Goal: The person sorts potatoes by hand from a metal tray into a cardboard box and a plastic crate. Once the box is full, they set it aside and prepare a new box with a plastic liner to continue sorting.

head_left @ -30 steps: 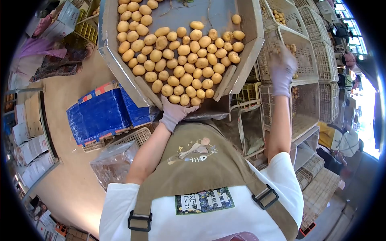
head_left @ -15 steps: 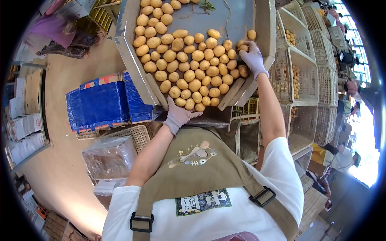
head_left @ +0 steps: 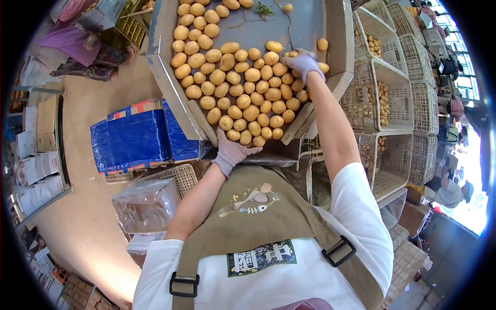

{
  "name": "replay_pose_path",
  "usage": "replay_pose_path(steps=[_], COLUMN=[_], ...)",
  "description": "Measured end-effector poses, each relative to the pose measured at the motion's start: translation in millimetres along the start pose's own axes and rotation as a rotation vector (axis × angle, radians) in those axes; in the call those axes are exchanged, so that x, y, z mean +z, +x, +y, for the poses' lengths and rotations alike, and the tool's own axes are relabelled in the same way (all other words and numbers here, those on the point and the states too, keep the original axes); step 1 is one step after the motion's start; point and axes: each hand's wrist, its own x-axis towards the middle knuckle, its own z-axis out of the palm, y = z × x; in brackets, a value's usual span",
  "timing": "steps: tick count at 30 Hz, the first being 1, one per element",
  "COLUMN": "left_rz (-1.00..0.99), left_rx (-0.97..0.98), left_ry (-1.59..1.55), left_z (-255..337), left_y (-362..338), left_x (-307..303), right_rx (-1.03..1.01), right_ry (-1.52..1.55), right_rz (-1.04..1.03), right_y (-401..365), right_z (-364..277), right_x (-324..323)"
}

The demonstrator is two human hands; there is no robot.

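Several yellow potatoes [head_left: 250, 112] lie on a grey metal tray [head_left: 253, 28] with raised sides, crowded toward its narrow opening near my body. My left hand [head_left: 232, 151], in a light glove, is at that opening, below the lowest potatoes, with its thumb spread apart and its fingertips partly hidden under them. My right hand [head_left: 304, 63], also gloved, reaches over the right part of the tray, its fingers curled down on potatoes; whether it grips one is hidden. A sprig of green leaves [head_left: 263, 9] lies at the tray's far end.
Stacked plastic crates [head_left: 390, 98], some holding potatoes, stand to the right. At left are a blue-wrapped box [head_left: 132, 137], a plastic-covered box [head_left: 146, 206] and a shelf with cartons [head_left: 39, 168]. A person in purple [head_left: 70, 44] is at the upper left.
My right hand has moved left from the tray's right side, over the potatoes. My left hand stays at the opening. A small potato now shows near the far end.
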Motion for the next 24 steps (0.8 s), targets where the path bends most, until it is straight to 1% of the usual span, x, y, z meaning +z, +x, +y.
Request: replay_pose_path(steps=[1, 4, 5, 6, 7, 8, 10, 11, 12, 13, 14, 16, 17, 18, 19, 20, 21, 22, 23, 24], left_rz=[0.005, -0.021, -0.037, -0.078, -0.118, -0.155, -0.31, -0.242, -0.245, -0.247, -0.249, -0.149, -0.197, -0.199, -0.21, -0.222, -0.219, -0.256, -0.295, -0.296], left_rx=[-0.002, -0.007, -0.001, -0.001, -0.002, -0.008, 0.13, 0.121, 0.094, 0.067, 0.041, -0.03, 0.022, -0.004, -0.022, -0.039, 0.064, 0.09, 0.115, 0.087], left_ry=[0.006, 0.018, 0.014, 0.007, -0.003, -0.009, 0.197, 0.191, 0.159, 0.127, 0.096, -0.034, 0.065, 0.067, 0.074, 0.08, 0.173, 0.249, 0.323, 0.266], left_z=[0.1, 0.6, 0.7, 1.2, 2.4, 2.0, -1.9, -1.1, -0.1, 0.9, 1.7, 1.9, 0.7, -0.3, 2.4, 3.8, -0.9, -0.3, 0.2, 0.4], left_y=[0.3, -2.9, -3.6, -2.9, -2.6, -3.1, -4.4, -5.5, -3.0, -0.4, 0.6, -0.8, 0.6, -3.3, -3.9, -4.6, -5.2, -3.2, 2.7, 2.2], left_x=[1.0, 5.5, 6.8, 5.0, 2.3, -0.8, -1.2, 6.6, 1.6, -3.3, -2.0, 0.2, -1.3, 0.1, 6.9, 11.9, 12.1, 4.1, -11.6, -7.8], right_rx=[-0.032, -0.14, -0.262, -0.398, -0.515, -0.578, -0.58, -0.438, -0.293, -0.016, 0.254, 0.059, -0.038, -0.195, -0.293, -0.418, -0.576, -0.609, -0.642, -0.697], right_ry=[-0.008, 0.15, 0.236, 0.278, 0.361, 0.258, 0.235, 0.169, 0.106, -0.054, -0.206, -0.187, -0.175, 0.031, 0.16, 0.201, 0.185, 0.177, 0.132, 0.077], right_rz=[0.042, 0.283, 0.39, 0.558, 0.664, 0.761, 0.835, 0.761, 0.687, 0.525, 0.353, 0.559, 0.657, 0.701, 0.711, 0.677, 0.678, 0.614, 0.531, 0.442], right_y=[-8.1, -26.9, -41.2, -70.7, -99.3, -127.0, -179.4, -203.7, -225.7, -243.4, -254.0, -251.4, -248.9, -236.1, -224.1, -212.4, -189.8, -176.3, -153.3, -124.7], right_z=[-1.3, 18.1, 31.7, 42.3, 57.9, 83.2, 143.0, 177.8, 212.6, 251.6, 259.2, 271.9, 261.5, 224.1, 178.0, 136.4, 105.8, 66.5, 41.6, 24.9], right_x=[1.8, 12.3, 13.4, 9.6, 8.1, 7.0, 16.6, 26.6, 38.7, 53.9, 56.9, 62.6, 60.1, 47.0, 37.6, 29.4, 31.6, 32.0, 44.3, 57.3])
